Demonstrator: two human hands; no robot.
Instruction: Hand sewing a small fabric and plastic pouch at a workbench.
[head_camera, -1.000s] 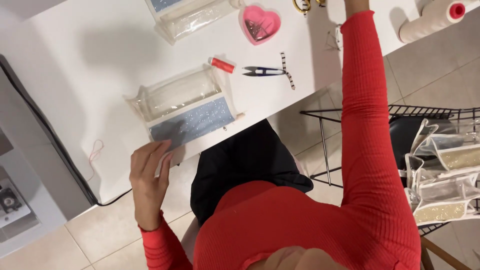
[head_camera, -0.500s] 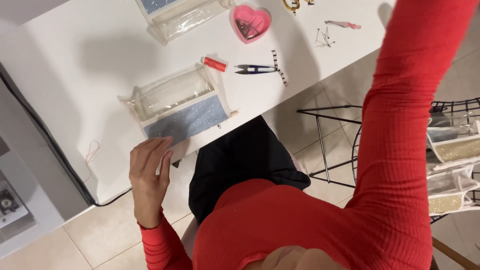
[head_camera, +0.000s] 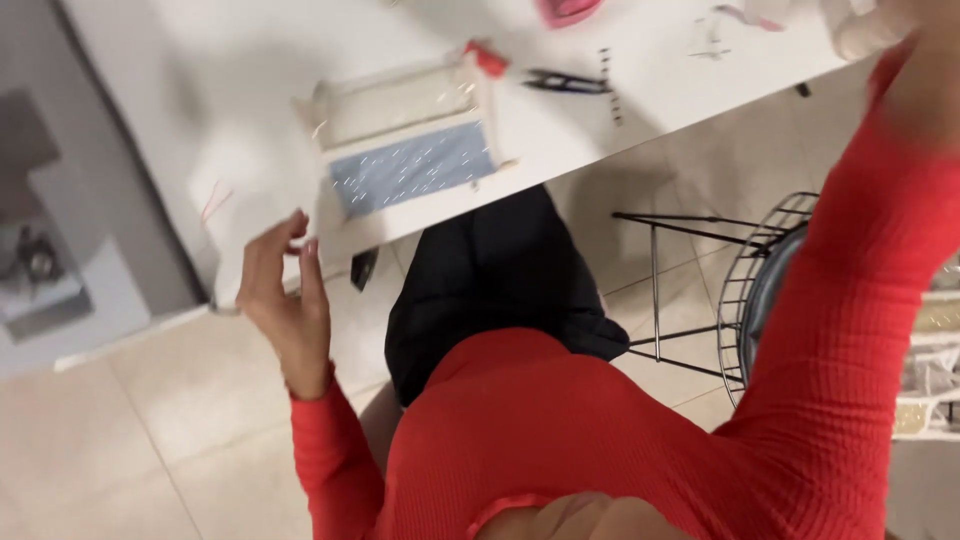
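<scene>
The clear, flat rectangular plastic pouch with a grey-blue speckled panel (head_camera: 410, 135) lies on the white surface (head_camera: 230, 90), close to the surface's near edge, its clear half on the far side and the grey-blue panel toward the person; the panel glints with small pale flecks, and the frame is too blurred to tell what is inside. The left hand (head_camera: 285, 300) hangs just off the near edge of the surface, to the left of the pouch and below it, with its grip released: fingers loosely spread, fingertips at the surface's edge, holding nothing and not touching the pouch. A small red cylindrical object (head_camera: 485, 57) sits at the pouch's far right corner, touching or nearly touching it. To the right of the pouch, apart from it, lie small dark thread snips (head_camera: 565, 82), and beyond them a thin dark strip (head_camera: 610, 85). At the far edge, above the snips, part of a pink dish (head_camera: 570, 10) shows. The right hand (head_camera: 895, 25) is raised at the top right corner, well apart from the pouch, its red ribbed sleeve (head_camera: 860, 300) filling that side; its fingers seem to lie around something pale, but whether its grip is closed I cannot tell. Below the sleeve stands a wire basket (head_camera: 770, 290) on the tiled floor (head_camera: 150, 430).
</scene>
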